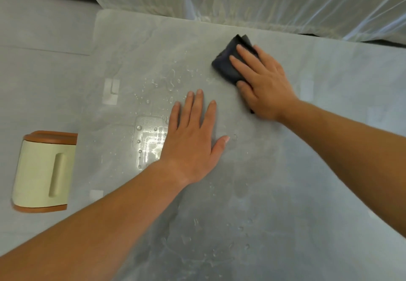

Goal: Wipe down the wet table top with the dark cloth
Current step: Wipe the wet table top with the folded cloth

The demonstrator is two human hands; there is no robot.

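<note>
Fingers [241, 65] of the right hand [265, 82] lay straight, pressing the cloth [226, 63] on the wet table [307, 170]; left hand [191, 148], near the cloth, rested flat, fingers spread.

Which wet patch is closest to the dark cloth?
The scattered drops just left of the dark cloth; the shiny puddle beside the left hand and the near-edge drops lie farther off.

Two hands: left hand [193, 146], right hand [265, 87]. One dark cloth [226, 65]. One table top [285, 170]. One cream object [39, 170].
</note>
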